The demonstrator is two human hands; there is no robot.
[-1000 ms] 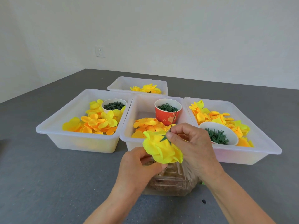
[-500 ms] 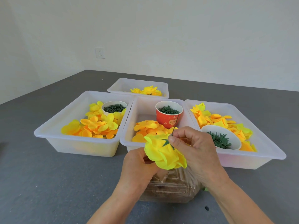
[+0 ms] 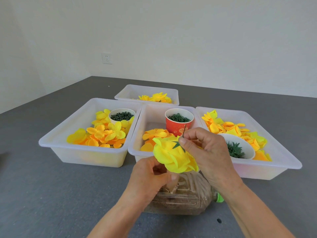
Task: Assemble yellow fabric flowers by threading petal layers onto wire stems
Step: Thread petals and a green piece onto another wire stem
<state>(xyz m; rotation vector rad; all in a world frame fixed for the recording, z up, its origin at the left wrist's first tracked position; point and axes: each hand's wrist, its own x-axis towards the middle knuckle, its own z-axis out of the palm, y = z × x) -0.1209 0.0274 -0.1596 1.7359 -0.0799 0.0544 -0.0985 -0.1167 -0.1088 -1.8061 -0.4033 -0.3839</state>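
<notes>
Left tray (image 3: 51,143): loose yellow/orange petals (image 3: 103,133) plus white cup (image 3: 122,114) of dark green bits at its far right corner. Far tray (image 3: 147,89), behind the mid one: a few yellow flowers (image 3: 157,97). Mid tray (image 3: 137,148): orange petals at near side, red cup (image 3: 178,124) of green rings at far side.

Near centre, above a clear plastic bottle (image 3: 185,198) lying on grey table (image 3: 42,194): left hand (image 3: 147,179) curled under the yellow flower (image 3: 171,157), fingers closed on its underside; exact hold hidden by petals. Right hand (image 3: 204,150) pinches thin wire stem (image 3: 184,130) w/ thumb and forefinger, just above green calyx (image 3: 176,144) sitting on flower back. Stem tip points up, toward red cup.

Right tray (image 3: 283,162): yellow/orange petals, white bowl (image 3: 247,148) w/ green calyx pieces.
</notes>
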